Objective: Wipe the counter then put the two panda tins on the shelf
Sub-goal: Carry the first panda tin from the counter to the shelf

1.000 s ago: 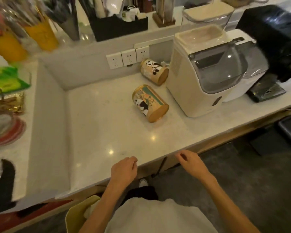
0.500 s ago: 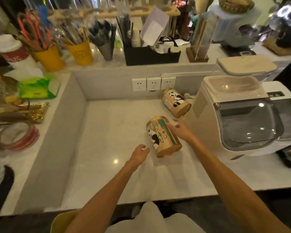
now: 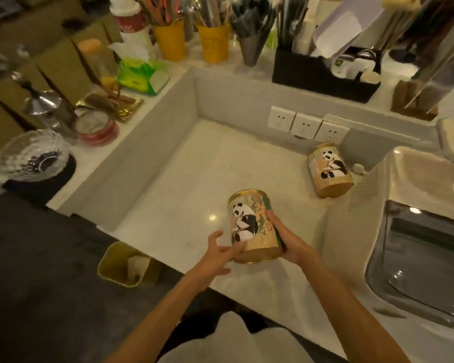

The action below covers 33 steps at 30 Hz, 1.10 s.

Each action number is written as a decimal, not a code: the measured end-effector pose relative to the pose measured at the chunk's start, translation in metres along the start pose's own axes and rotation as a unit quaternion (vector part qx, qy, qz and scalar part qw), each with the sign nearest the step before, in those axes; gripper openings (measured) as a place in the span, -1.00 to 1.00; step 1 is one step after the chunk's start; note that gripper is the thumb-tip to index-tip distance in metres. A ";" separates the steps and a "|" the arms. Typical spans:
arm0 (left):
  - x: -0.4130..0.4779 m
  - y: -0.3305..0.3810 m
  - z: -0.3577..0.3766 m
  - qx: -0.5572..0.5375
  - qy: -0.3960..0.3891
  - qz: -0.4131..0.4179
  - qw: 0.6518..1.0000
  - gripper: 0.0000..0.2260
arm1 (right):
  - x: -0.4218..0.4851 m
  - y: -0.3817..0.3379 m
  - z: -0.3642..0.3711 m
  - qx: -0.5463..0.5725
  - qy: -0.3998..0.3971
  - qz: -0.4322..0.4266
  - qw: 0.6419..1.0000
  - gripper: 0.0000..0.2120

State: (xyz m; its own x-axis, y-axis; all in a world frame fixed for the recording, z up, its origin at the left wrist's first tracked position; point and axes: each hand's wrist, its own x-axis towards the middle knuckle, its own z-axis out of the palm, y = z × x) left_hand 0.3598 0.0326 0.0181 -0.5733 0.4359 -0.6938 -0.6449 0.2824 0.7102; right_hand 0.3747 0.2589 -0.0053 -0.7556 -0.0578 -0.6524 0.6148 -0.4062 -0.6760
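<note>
Tins with panda pictures sit at two spots over the pale tabletop (image 3: 184,179). The near tin (image 3: 252,226) is tilted, its gold rim pointing away and its base toward the person, and it is held between both hands. The right hand (image 3: 286,239) wraps the tin's right side, its fingers (image 3: 271,218) curled and pressed against the wall. The left hand (image 3: 216,254) is at the lower left of the tin, fingers spread, with the fingertips touching the tin near its base. Whether the tin rests on the tabletop or is lifted clear of it cannot be told.

The far tin (image 3: 329,171) lies tilted on the tabletop near the back wall, just below the row of white sockets (image 3: 305,125) and beside a cream-coloured machine (image 3: 393,205) on the right. The two tins are well apart.

Behind the wall runs a raised shelf (image 3: 254,69) crowded with yellow cups (image 3: 212,43) of utensils, a black holder (image 3: 322,77) and a green packet (image 3: 142,76).
</note>
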 end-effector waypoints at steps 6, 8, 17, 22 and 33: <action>-0.095 -0.091 -0.057 -0.194 0.039 0.003 0.980 -0.07 | 0.022 0.069 0.104 0.018 -0.198 0.150 0.968 -0.37; -0.134 -0.116 -0.073 -0.256 0.086 0.014 0.963 -0.06 | 0.020 0.090 0.152 -0.045 -0.235 0.190 0.952 -0.34; -0.298 -0.241 -0.144 -0.397 0.334 0.068 0.852 -0.09 | -0.009 0.205 0.370 -0.273 -0.366 0.252 0.853 -0.38; -0.399 -0.325 -0.169 -0.433 0.453 0.103 0.773 -0.01 | -0.053 0.290 0.492 -0.369 -0.423 0.241 0.792 -0.48; -0.616 -0.357 -0.243 -0.366 0.704 0.176 0.583 0.02 | -0.241 0.388 0.792 -0.452 -0.702 0.095 0.541 -0.23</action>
State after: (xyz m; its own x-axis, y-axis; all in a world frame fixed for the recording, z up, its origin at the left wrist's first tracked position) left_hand 0.8202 -0.5444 0.1624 -0.2500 -0.9216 -0.2967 -0.1092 -0.2777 0.9544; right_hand 0.6163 -0.6071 0.1613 0.3043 -0.9150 -0.2650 0.0901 0.3046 -0.9482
